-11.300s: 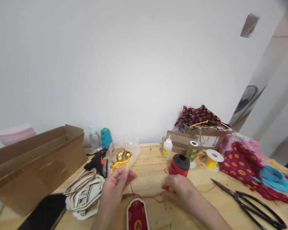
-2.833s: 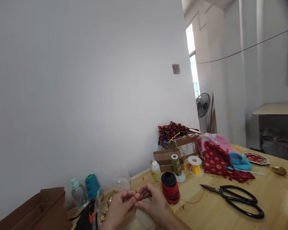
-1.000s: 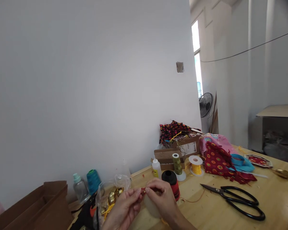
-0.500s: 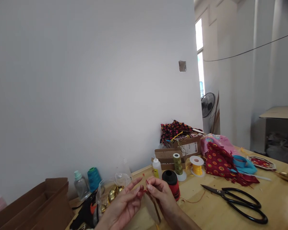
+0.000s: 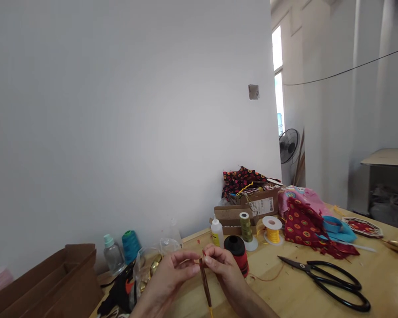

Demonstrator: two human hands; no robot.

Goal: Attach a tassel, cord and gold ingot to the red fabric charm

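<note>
My right hand (image 5: 227, 274) is closed, with thumb and forefinger pinched at the top of a slim, dark brown cord (image 5: 205, 285). The cord hangs down between my hands and ends in a yellow tip. A bit of red thread (image 5: 204, 253) shows at my right fingertips. My left hand (image 5: 172, 276) meets the top of the cord from the other side, thumb and forefinger drawn together on the thread, most of which the fingers hide. Just behind my right hand stands a red thread spool with a black top (image 5: 236, 251).
Black-handled scissors (image 5: 333, 278) lie at right. Behind are a glue bottle (image 5: 216, 234), green thread (image 5: 245, 227), yellow cord spool (image 5: 272, 232) and red patterned cloth (image 5: 301, 225). At left are a cardboard box (image 5: 76, 282), a clear bottle (image 5: 112, 256), teal thread (image 5: 131, 247) and bagged golden bells (image 5: 155, 266).
My left fingers have curled in from an outstretched pose, and that hand has turned to show its back. The brown cord has swung left, its yellow tip now showing lower down.
</note>
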